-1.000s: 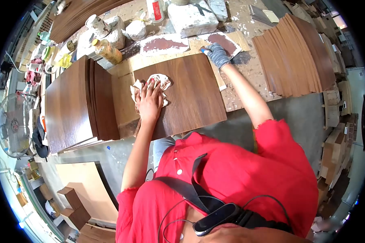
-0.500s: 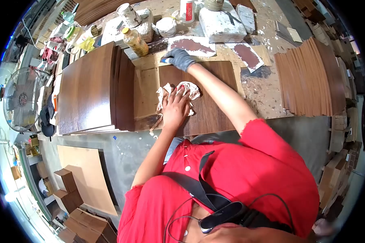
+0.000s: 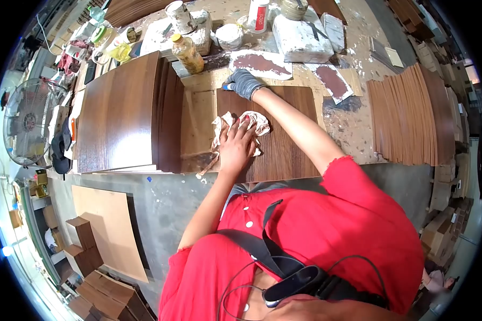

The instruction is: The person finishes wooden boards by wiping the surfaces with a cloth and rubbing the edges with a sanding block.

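A dark brown wood-grain panel [image 3: 292, 139] lies flat on the worktable, partly under both arms. My left hand [image 3: 238, 145] is bare and rests with its fingers spread on a crumpled, stained white cloth [image 3: 261, 123] over the panel's left part. Near the panel's upper left corner is my right hand [image 3: 245, 84], in a grey glove, its fingers closed round a small blue object [image 3: 227, 86] that is mostly hidden. Beyond this hand lies a white sheet with a brown patch [image 3: 257, 62].
Stacked brown panels stand left [image 3: 118, 117] and right [image 3: 407, 115] on the table. Behind are a yellow-capped bottle [image 3: 188, 54], a white cup [image 3: 258, 17] and wrapped blocks [image 3: 300, 40]. A fan [image 3: 29, 122] stands far left. Part of another person [image 3: 438, 281] shows lower right.
The whole view has shifted slightly, so the table's things appear a little further right and lower. Both hands keep nearly the same places on the panel. More of another person shows at lower right.
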Motion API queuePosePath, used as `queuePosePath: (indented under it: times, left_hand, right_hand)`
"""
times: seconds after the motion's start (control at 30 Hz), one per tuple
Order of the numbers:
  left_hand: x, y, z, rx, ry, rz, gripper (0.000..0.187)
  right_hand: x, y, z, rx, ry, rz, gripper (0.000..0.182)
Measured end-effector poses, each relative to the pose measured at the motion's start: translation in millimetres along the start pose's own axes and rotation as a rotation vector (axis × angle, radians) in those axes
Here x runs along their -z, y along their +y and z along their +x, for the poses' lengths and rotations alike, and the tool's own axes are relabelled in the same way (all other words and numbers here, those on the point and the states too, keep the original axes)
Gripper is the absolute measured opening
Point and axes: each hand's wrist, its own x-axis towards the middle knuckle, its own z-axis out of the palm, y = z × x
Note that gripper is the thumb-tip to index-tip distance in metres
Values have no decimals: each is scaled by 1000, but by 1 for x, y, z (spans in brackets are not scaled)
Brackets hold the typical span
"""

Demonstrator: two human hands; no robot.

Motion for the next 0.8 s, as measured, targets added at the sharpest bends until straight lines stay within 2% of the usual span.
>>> queuePosePath:
  times: [0.07,0.17,0.2,0.27,0.3,0.33,0.4,0.47,0.53,0.6,0.67,0.8]
  left_hand:
    - [1,1,0,3,3,-12,41]
    - [0,0,0,1,11,-24,41]
    - [0,1,1,-1,2,-14,41]
    - [1,2,1,-6,1,2,40]
    - [0,1,1,-9,5,-4,40]
    - [-1,1,1,-11,8,-11,40]
    - [-3,1,1,-22,6,-2,40]
    - [-3,1,2,-21,-3,14,41]
    - [-3,2,2,-20,-5,12,41]
    - [-1,3,2,-7,-3,-6,42]
    - [-1,2,2,-16,-8,-4,43]
    - [-7,-1,-1,-12,-10,-6,43]
  right_hand:
    - [6,1,-2,-50,-22,35,33]
    - [-12,1,9,-23,97,98,32]
    - [-10,-10,13,-11,57,80,32]
    - [-14,-27,20,75,0,-100,34]
    - [-20,-32,19,171,130,-231,32]
    - [-22,-35,21,106,78,-267,32]
    - [-20,-29,17,133,72,-267,32]
    - [-12,-17,13,30,-72,-247,38]
    - [-12,12,-9,39,123,-51,32]
    - [1,36,-32,56,197,24,31]
    - [33,44,-59,54,158,-183,23]
    - [49,84,-92,39,261,-71,22]
